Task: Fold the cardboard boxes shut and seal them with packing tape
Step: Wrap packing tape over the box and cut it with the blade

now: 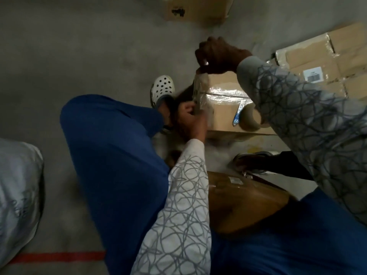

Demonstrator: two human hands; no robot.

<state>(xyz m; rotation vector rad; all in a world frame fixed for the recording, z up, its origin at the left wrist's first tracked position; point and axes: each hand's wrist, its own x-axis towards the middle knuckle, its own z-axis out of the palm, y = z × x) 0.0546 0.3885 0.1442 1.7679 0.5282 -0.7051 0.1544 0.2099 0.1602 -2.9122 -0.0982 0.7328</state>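
A small cardboard box (224, 116) lies on the floor in front of me, with clear packing tape along its top seam. A strip of clear tape (200, 92) stretches down over the box's left end. My right hand (217, 55) pinches the strip's upper end above the box. My left hand (190, 120) holds the strip's lower end at the box's left side. A roll of packing tape (251, 116) and a blue-handled cutter (238, 113) rest on top of the box, partly hidden by my right sleeve.
Another cardboard box (244, 201) sits between my knees. Taped boxes (325, 62) lie at the right and one box (196, 10) at the far top. My foot in a white clog (161, 90) is left of the box. A red floor line (57, 257) runs lower left.
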